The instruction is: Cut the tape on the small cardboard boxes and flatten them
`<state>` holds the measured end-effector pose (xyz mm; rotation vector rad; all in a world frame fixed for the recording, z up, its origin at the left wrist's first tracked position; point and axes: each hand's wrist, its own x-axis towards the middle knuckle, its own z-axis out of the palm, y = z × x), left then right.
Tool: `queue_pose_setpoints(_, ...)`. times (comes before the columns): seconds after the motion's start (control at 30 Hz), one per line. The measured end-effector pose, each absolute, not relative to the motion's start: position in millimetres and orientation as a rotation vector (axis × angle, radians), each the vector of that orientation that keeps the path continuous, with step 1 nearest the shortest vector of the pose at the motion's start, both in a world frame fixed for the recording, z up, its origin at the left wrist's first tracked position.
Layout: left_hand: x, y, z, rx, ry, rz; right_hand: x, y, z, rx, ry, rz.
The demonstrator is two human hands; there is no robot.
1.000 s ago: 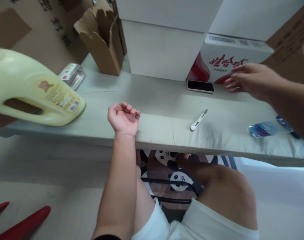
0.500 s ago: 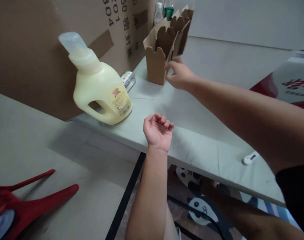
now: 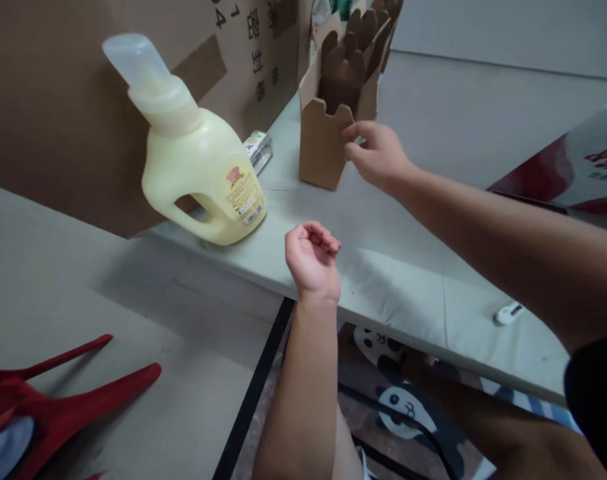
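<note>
My right hand (image 3: pixel 378 155) reaches across the bench and pinches the near right edge of an open-topped brown cardboard box (image 3: pixel 324 147). This box stands upright at the front of a row of similar boxes (image 3: pixel 366 30). Palm up, my left hand (image 3: pixel 313 260) hovers over the bench's front edge with its fingers loosely curled and nothing in it. To its left a pale yellow jug (image 3: pixel 198 160) with a clear cap and a handle stands on the bench. Behind the jug lies a small clear-sided packet (image 3: pixel 258 150).
A large printed carton (image 3: pixel 73 120) rises behind the jug. The pale covered bench top (image 3: pixel 408 273) carries a white digital thermometer-like item (image 3: pixel 509 313) at right. A red and white box (image 3: pixel 558 167) is at far right. Red chair-like legs (image 3: pixel 103 400) stand on the floor at lower left.
The front cardboard box has come slightly nearer, with my right hand still at its edge. My left hand stays almost in place, its fingers a little more curled. The view has shifted slightly.
</note>
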<state>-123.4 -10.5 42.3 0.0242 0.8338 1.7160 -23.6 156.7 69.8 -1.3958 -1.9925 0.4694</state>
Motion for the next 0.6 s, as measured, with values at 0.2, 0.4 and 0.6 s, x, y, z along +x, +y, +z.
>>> queue_pose_setpoints(0.2, -113, -10, 39, 0.141, 1.077, 1.979, 71, 18, 55, -1.122, -1.697, 0.521)
queue_pose_setpoints(0.4, -85, -9, 29, 0.601, 0.985, 1.952, 142, -93, 44, -1.160, -1.414, 0.429)
queue_pose_setpoints(0.6, -49, -4, 24, 0.815, 0.866, 1.894, 178, -115, 47, -1.134, -1.427, 0.397)
